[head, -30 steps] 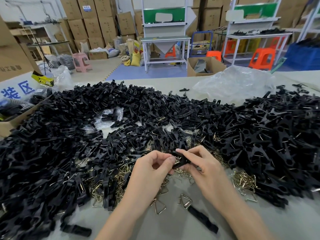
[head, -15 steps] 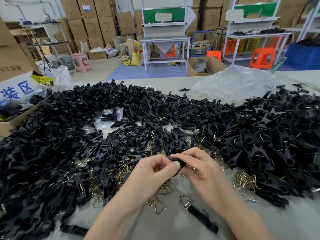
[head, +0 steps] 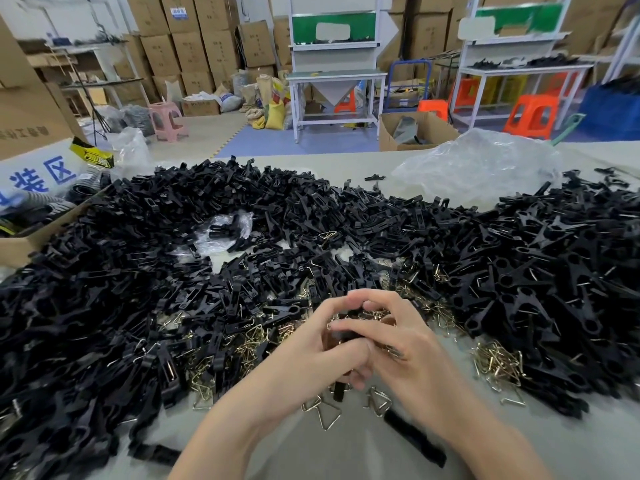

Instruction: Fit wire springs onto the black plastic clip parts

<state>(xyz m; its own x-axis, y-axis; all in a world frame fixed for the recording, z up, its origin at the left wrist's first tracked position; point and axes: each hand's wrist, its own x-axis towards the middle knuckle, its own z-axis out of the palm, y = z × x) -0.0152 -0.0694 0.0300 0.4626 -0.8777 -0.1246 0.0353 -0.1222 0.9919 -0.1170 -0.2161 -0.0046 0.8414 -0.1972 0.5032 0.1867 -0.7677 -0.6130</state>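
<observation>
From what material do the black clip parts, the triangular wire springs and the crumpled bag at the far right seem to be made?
Black clip parts: moulded plastic, it seems; matte to slightly glossy, identical shapes. Wire springs: bent metal wire with brassy or silvery shine; the alloy cannot be told. Bag: thin clear plastic film, wrinkled, with glare.

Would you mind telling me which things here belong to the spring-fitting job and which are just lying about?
Job in hand:
left hand and right hand, together gripping one clip part
wire springs
heap of black clip parts

Lying about:
clear plastic bag
cardboard box at the left
pink stool behind
</observation>
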